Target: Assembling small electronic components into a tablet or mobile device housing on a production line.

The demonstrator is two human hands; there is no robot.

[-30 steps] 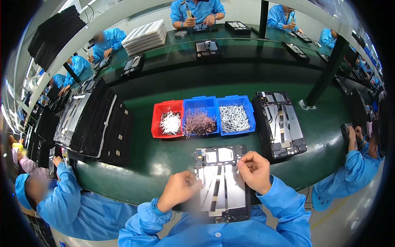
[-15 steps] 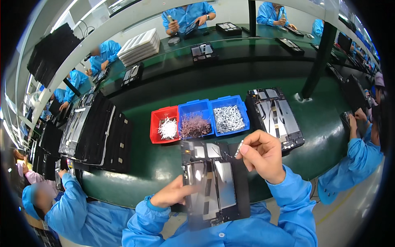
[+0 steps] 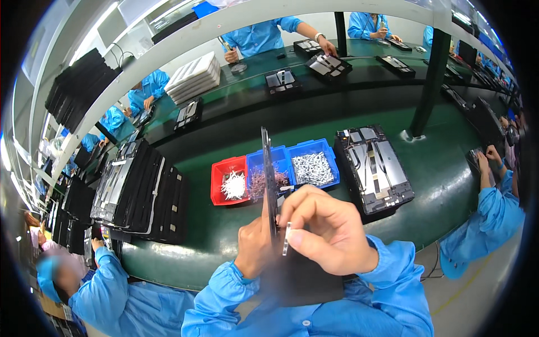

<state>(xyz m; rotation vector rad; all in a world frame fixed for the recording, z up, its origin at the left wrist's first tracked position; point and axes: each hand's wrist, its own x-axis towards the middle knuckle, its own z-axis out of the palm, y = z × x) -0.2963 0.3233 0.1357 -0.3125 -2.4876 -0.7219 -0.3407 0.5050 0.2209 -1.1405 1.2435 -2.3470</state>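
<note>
An opened tablet is tilted up on its long side in front of me, so only its thin dark edge shows. My left hand grips it from the left, the fingers partly hidden behind it. Close to its right side, my right hand pinches a small, narrow silvery-white strip between thumb and fingers. A black flat sheet or cover lies below both hands, near my lap. Beyond the tablet stand a red bin of white sticks, a blue bin of pinkish-brown parts and another blue bin of silvery-white parts.
A tall stack of opened tablets rises on the left of the green table. Another pile of tablets sits at the right. A dark post and an overhead rail frame the bench. Co-workers in blue sit around it.
The tablet has swung from lying face-up to standing on edge. My right hand moved left and closer with the strip. Across the bench, a co-worker's hand now reaches to a tablet.
</note>
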